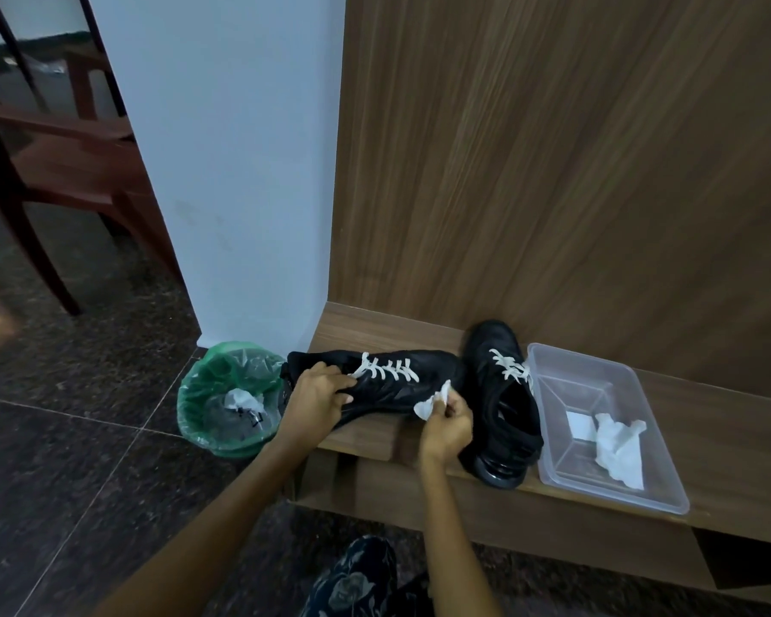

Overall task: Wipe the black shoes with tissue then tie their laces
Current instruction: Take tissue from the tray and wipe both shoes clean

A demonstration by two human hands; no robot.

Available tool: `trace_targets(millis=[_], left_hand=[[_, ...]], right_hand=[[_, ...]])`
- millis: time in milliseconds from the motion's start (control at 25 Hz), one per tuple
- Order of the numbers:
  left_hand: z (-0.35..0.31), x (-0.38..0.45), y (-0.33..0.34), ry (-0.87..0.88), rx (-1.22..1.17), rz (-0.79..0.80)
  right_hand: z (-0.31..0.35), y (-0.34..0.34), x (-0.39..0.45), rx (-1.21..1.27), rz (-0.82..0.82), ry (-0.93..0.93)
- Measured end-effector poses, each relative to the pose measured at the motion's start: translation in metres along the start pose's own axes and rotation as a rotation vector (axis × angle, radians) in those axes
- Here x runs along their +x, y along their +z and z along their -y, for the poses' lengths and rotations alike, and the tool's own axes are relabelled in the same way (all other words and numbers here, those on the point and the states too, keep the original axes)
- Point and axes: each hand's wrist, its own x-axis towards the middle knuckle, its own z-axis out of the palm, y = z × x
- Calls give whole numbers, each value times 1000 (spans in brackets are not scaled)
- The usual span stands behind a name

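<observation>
Step in hand, by my reading: wiping first black lace-up shoe with white laces [388, 385], lying on side at lower centre on low wooden bench [708, 416].

Advice: keep shoe pinned, stroke toe to heel, refold tissue when soiled.

Left hand [317, 400]: fingers curled over shoe's heel end, steadying.

Right hand [448, 427]: narrow pinch on small white crumpled tissue [432, 400], pressed against shoe's side.

Second black shoe [504, 403] just right, laces loose. Spare tissue in clear plastic tray [668, 487], lower right.
</observation>
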Motion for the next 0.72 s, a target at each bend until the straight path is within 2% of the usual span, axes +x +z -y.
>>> trace_targets(millis=[40,160,240,320,440,480,600,720], left_hand=[[-1,4,-2,-12,-54,-20],[3,16,-9,-12,-128,-94],[9,17,-10,43,-124,-102],[14,10,-5,150,-72,-64],[19,3,3,221,18,-28],[20,2,5,223,41,-42],[27,5,-2,228,94,-92],[38,8,-14,302,178,-104]], right_hand=[[10,6,-12,4,31,-70],[28,13,-52,-71,320,-405],[30,12,-39,-133,351,-530],[36,4,-4,-339,333,-544],[53,-6,42,-598,447,-332],[55,-3,41,-700,440,-331],[46,3,1,-746,452,-515],[20,-17,10,-754,442,-627]])
